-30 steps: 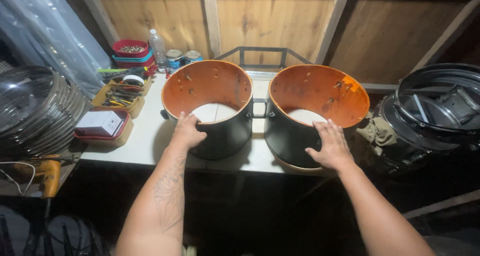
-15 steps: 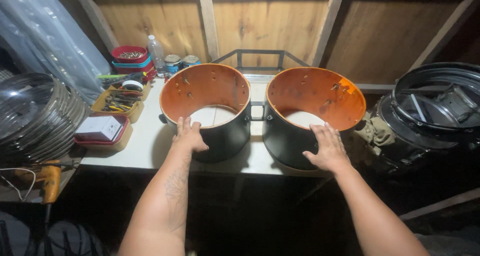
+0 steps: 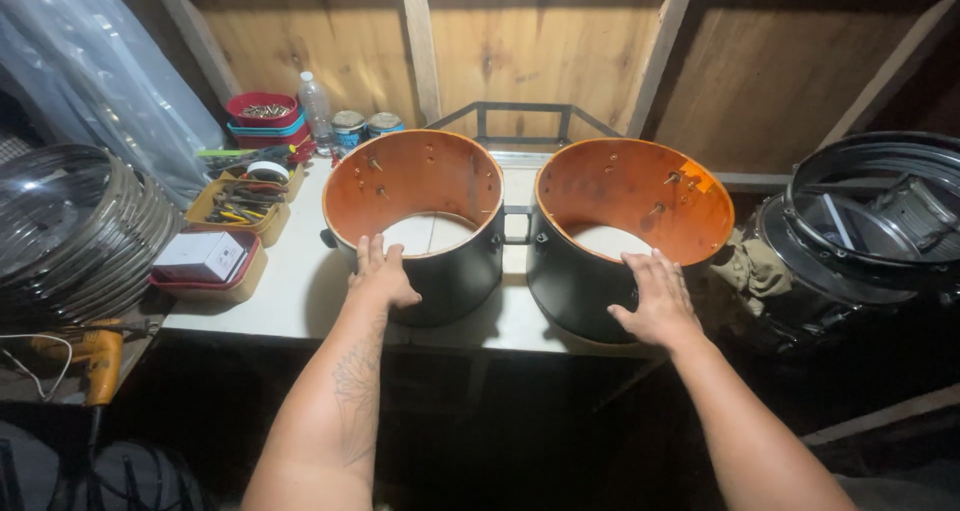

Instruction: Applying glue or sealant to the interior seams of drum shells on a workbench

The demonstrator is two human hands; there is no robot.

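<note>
Little has changed: your left hand and right hand stay spread flat against the left shell and right shell, gripping nothing.

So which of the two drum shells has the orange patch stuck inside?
The right-hand shell, under the right hand: an orange patch sits on its inner wall near the top rim. The left-hand shell shows only bolts and holes.

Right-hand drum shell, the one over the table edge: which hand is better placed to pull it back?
Right, probably. The right hand lies flat on that right drum shell; the left hand rests on the left drum shell.
</note>
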